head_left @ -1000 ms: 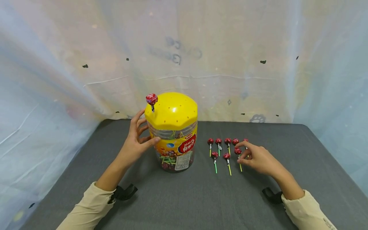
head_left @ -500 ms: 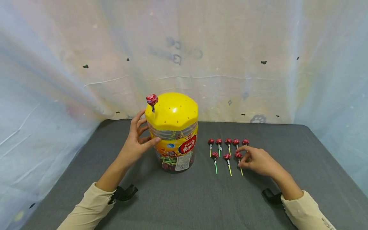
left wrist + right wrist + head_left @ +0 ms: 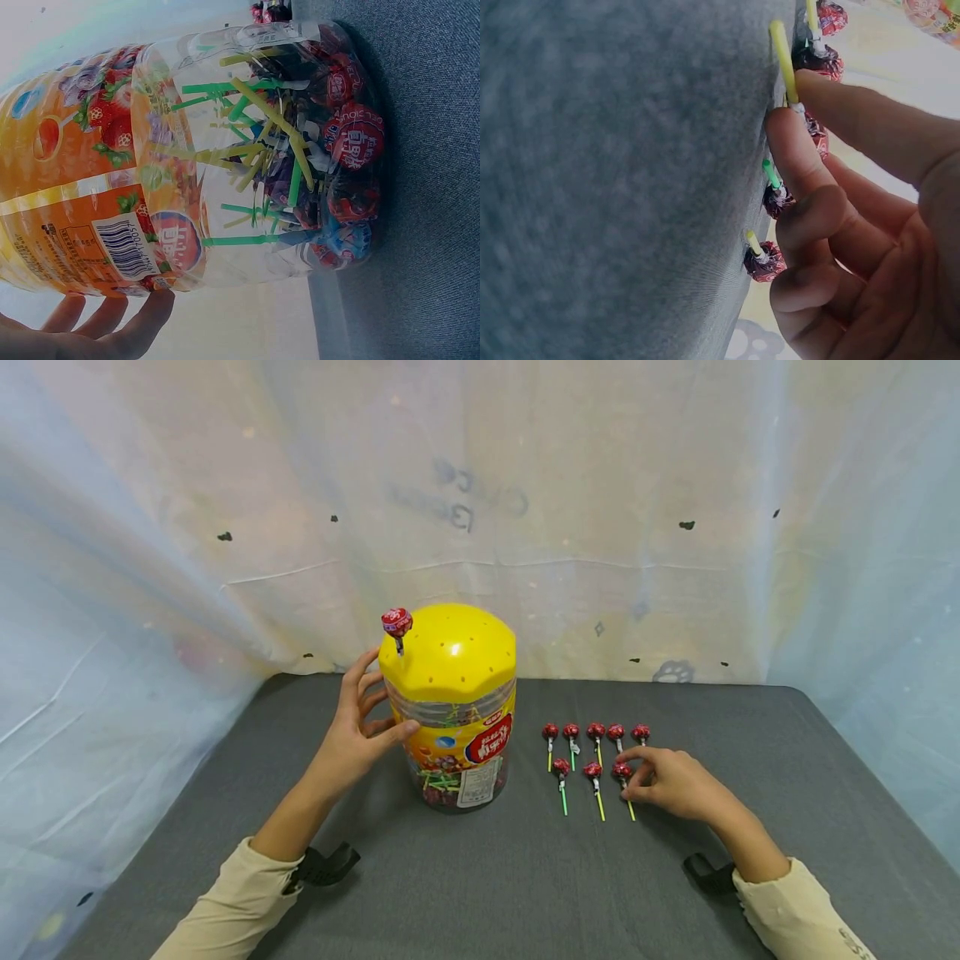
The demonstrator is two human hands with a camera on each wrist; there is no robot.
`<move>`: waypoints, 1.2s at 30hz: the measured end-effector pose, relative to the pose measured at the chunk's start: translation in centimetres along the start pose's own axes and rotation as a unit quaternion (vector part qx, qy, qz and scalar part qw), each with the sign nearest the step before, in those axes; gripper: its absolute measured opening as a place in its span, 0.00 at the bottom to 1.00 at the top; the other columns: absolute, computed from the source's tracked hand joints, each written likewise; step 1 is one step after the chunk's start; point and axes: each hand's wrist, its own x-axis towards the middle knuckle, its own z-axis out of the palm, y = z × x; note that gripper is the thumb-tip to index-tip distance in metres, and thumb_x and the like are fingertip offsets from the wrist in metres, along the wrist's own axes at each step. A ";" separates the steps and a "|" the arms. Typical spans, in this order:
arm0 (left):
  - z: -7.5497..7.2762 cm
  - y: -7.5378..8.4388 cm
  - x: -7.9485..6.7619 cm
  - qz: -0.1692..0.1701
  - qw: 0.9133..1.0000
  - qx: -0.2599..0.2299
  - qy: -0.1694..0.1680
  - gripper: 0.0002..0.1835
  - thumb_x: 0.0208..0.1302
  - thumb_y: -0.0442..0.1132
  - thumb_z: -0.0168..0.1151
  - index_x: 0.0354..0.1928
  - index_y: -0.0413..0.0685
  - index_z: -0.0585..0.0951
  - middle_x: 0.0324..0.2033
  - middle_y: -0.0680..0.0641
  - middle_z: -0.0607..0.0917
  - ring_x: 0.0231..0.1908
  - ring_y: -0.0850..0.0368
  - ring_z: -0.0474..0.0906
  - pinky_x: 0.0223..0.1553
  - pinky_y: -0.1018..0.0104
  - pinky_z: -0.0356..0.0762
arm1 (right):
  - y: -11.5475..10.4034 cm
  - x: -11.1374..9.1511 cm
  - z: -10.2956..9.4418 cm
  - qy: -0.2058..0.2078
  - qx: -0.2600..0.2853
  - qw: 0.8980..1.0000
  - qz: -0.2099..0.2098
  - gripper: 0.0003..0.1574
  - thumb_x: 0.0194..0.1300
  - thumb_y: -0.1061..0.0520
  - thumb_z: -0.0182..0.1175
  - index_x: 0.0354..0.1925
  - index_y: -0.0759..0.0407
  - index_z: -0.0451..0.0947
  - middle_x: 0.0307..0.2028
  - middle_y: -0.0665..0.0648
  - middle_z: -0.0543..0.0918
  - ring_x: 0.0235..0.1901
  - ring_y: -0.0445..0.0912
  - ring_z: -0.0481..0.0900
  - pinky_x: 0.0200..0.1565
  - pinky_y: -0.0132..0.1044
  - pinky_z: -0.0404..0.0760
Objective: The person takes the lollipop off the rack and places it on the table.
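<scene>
A clear plastic candy jar (image 3: 461, 735) with a domed yellow lid (image 3: 465, 643) stands upright on the table. One red-wrapped lollipop (image 3: 397, 622) sticks up from the lid's left edge. My left hand (image 3: 358, 727) grips the jar's left side, thumb in front and fingers behind; its fingers (image 3: 142, 322) also show in the left wrist view. To the right of the jar, my right hand (image 3: 671, 781) pinches a yellow-stick lollipop (image 3: 622, 770) between thumb and index finger, just below its wrapped head. In the right wrist view the thumb (image 3: 870, 112) and index finger meet at that yellow stick (image 3: 783, 56).
Beside the jar lie more lollipops in two rows, heads away from me: a back row (image 3: 596, 731) of several and a front row with two others (image 3: 592, 770). Inside the jar are many lollipops (image 3: 356, 135). A pale curtain (image 3: 480, 468) hangs behind the grey table (image 3: 465, 877).
My right hand has brought the pinched lollipop slightly toward me, level with the front row, so the back row's heads show more. My left hand and the jar stay put.
</scene>
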 end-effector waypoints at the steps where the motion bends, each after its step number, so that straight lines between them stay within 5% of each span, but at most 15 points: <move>1: 0.0 0.0 0.0 0.001 1.000 0.000 0.000 0.56 0.64 0.29 0.66 0.78 0.72 0.40 0.70 0.49 0.59 0.70 0.46 0.64 0.60 0.39 0.74 | 0.0 0.0 0.0 0.000 0.000 1.000 0.000 0.32 0.60 0.56 0.70 0.61 0.62 0.75 0.30 0.43 0.87 0.29 0.36 0.80 0.31 0.33 0.75; 20: -0.2 0.0 -0.2 0.000 1.000 -0.008 0.004 0.55 0.64 0.29 0.65 0.78 0.72 0.41 0.71 0.46 0.58 0.71 0.41 0.61 0.61 0.31 0.70 | -0.9 -0.3 -1.3 -0.004 -0.011 1.000 0.007 0.34 0.60 0.55 0.70 0.63 0.61 0.74 0.32 0.43 0.89 0.31 0.37 0.81 0.32 0.35 0.76; 27: 0.0 -0.2 -0.2 0.008 1.000 -0.011 0.002 0.55 0.64 0.27 0.65 0.78 0.69 0.41 0.71 0.45 0.58 0.70 0.41 0.62 0.61 0.32 0.71 | -3.2 -0.3 -2.8 0.067 -0.026 0.997 -0.032 0.30 0.61 0.52 0.70 0.61 0.54 0.76 0.34 0.42 0.88 0.25 0.35 0.73 0.27 0.31 0.70; 36: 0.0 -0.2 0.0 0.005 1.000 -0.011 0.000 0.55 0.64 0.29 0.65 0.78 0.70 0.41 0.71 0.46 0.58 0.71 0.41 0.61 0.61 0.32 0.71 | -10.4 0.2 -5.4 0.173 -0.004 0.975 -0.138 0.29 0.62 0.53 0.70 0.60 0.44 0.75 0.34 0.39 0.87 0.26 0.35 0.74 0.30 0.31 0.75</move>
